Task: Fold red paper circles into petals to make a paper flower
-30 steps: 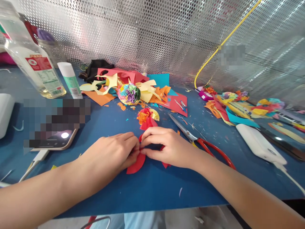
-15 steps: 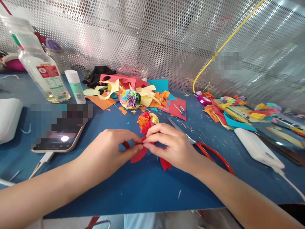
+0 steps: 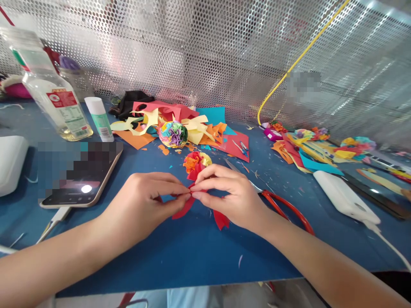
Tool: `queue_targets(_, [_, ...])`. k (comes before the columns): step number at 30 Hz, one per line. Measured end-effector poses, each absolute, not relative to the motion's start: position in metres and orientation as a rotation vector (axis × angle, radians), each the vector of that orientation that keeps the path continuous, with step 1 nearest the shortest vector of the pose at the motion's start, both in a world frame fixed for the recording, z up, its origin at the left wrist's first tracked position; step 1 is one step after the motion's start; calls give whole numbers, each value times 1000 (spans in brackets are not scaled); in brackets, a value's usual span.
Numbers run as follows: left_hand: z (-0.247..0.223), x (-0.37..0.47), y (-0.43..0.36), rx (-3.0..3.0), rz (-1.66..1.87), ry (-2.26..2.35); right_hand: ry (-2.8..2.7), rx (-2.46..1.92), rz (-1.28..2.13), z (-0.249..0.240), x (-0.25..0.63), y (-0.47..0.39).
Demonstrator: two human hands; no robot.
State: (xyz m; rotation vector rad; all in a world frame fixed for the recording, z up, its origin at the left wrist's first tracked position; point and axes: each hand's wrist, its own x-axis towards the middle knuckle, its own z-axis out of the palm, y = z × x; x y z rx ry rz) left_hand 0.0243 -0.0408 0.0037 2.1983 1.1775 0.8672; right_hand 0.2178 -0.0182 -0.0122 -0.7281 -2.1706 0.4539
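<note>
A: Report hand status.

B: The left hand (image 3: 146,201) and the right hand (image 3: 229,194) are meeting at the near centre of the blue table (image 3: 192,252). Both are pinching the red paper (image 3: 184,207) between thumb and fingertips; the fingertips of the two hands are touching or nearly touching at the pinch point.

A: Where is the workpiece lying?

B: The red paper is being held just above the table, between the two hands. One curved lobe is hanging down to the near left of the pinch. A second red lobe (image 3: 221,219) is showing under the right hand. Whether the two lobes are one piece cannot be told; the hands are covering the join.

A: State of progress?

B: Judging from the layout, the piece is being folded or gathered and is not yet a finished form. A small flower (image 3: 195,161) in orange, red and yellow is sitting just beyond the hands, and a multicoloured ball (image 3: 173,133) is resting farther back, against the scrap pile (image 3: 195,124). Those are looking complete; the red piece is still flat-lobed and appears to be at an early stage.

A: Tools nearby?

B: Scissors (image 3: 282,205) with red handles are lying to the right, partly behind the right wrist. A glue stick (image 3: 99,119) is standing at the far left beside a bottle (image 3: 54,98). A phone (image 3: 81,179) is lying to the left.
</note>
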Motion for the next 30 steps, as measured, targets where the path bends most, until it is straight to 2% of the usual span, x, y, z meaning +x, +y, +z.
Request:
queue_targets(8, [6, 28, -43, 2182, 915, 1171, -2188, -720, 415, -9, 217, -22])
queue_targets(16, [1, 25, -41, 2124, 1109, 1130, -2010, -794, 556, -11, 215, -22])
queue_targets(20, [0, 24, -40, 2075, 1042, 1156, -1997, -799, 583, -10, 217, -22])
queue_targets(30, [-4, 24, -39, 2484, 1137, 1064, -2218, -748, 49, -9, 214, -24])
